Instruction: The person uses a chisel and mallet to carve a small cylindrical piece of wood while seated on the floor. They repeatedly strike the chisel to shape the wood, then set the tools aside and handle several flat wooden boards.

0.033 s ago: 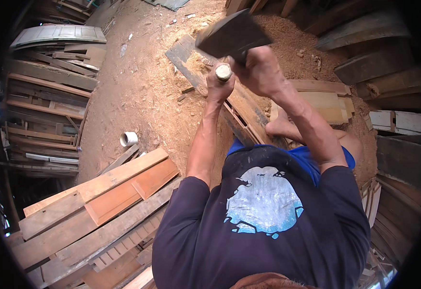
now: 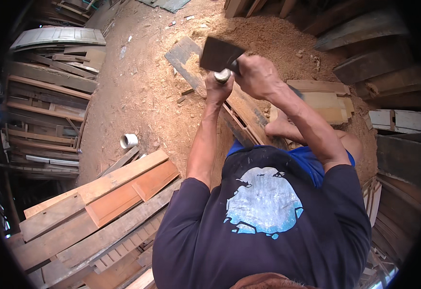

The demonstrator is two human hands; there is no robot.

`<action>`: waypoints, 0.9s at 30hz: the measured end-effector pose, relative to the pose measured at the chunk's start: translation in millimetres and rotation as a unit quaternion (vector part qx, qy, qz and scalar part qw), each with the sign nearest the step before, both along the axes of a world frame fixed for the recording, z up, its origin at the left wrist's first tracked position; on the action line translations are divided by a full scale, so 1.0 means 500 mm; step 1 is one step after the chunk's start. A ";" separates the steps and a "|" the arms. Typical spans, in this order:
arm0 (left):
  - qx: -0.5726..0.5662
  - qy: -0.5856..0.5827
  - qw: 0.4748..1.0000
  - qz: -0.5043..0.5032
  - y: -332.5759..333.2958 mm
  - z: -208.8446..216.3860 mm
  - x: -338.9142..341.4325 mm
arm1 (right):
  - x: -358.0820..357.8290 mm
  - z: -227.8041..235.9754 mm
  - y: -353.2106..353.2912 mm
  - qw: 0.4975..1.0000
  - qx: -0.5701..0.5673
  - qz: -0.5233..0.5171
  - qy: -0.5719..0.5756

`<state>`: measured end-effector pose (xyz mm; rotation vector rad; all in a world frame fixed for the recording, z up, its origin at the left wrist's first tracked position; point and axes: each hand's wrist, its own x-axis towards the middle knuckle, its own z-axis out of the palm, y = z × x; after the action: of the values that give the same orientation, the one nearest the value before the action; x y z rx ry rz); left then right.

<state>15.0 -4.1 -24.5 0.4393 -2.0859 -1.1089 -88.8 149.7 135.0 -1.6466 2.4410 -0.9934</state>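
Note:
My left hand [image 2: 218, 92] is closed around an upright chisel [image 2: 222, 75]. Only the pale round end of its handle shows; the blade is hidden below the fist. My right hand [image 2: 259, 77] grips a mallet [image 2: 220, 54] with a dark, blocky head, which overlaps the top of the chisel handle in the picture. Whether the two touch, I cannot tell. Beneath both hands lies a long worn wooden plank [image 2: 254, 113], running from far left toward my lap. A narrow slot [image 2: 236, 114] is cut along the wood near my left wrist.
Wood shavings [image 2: 157, 103] cover the floor. Stacked boards [image 2: 51, 79] line the left side, and more panels [image 2: 109, 192] lie near left. A white pipe piece [image 2: 129, 140] sits beside them. At right are a pale panel [image 2: 323, 103] by my bare foot and dark boards [image 2: 374, 62].
The mallet head has come down toward the chisel handle and its face has tilted. My right hand has shifted slightly lower; my left hand stays nearly in place.

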 end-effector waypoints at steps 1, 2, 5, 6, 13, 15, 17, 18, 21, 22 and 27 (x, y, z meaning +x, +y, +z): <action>0.014 -0.110 0.994 -0.022 0.015 0.026 0.003 | -0.008 -0.011 -0.001 0.986 0.158 -0.033 0.035; 0.031 -0.057 0.998 -0.003 0.033 0.042 -0.012 | -0.031 -0.012 0.011 0.988 0.149 -0.028 0.009; -0.010 0.001 1.000 0.011 0.069 0.047 0.023 | -0.050 0.056 0.047 0.992 0.095 -0.008 -0.078; -0.013 -0.029 1.000 0.000 0.080 0.039 0.034 | -0.048 0.077 0.055 0.992 0.059 -0.014 -0.111; 0.046 0.005 0.998 0.031 0.024 0.025 -0.014 | -0.040 0.220 0.043 0.937 -0.311 -0.016 -0.159; 0.032 0.033 0.999 0.028 0.028 0.025 -0.010 | -0.025 0.210 0.022 0.919 -0.354 -0.040 -0.171; 0.028 0.025 0.999 0.023 0.028 0.023 -0.003 | -0.022 0.145 0.002 0.913 -0.382 0.027 -0.137; 0.029 0.008 0.999 0.018 0.019 0.017 -0.003 | -0.040 0.068 0.000 0.944 -0.324 0.063 -0.005; 0.024 -0.028 0.999 0.004 0.016 0.008 0.012 | -0.035 -0.011 0.011 0.983 0.179 -0.015 -0.047; 0.018 -0.011 0.999 0.032 0.030 0.014 0.014 | -0.041 0.011 0.024 0.984 0.155 -0.022 -0.086; -0.083 -0.027 0.996 -0.022 0.128 0.014 0.057 | -0.048 0.018 0.064 0.961 0.005 -0.026 -0.276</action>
<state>43.7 59.8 -17.3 0.3474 -2.2248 -0.9498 -112.6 181.7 144.2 -1.1018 2.1076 -1.2401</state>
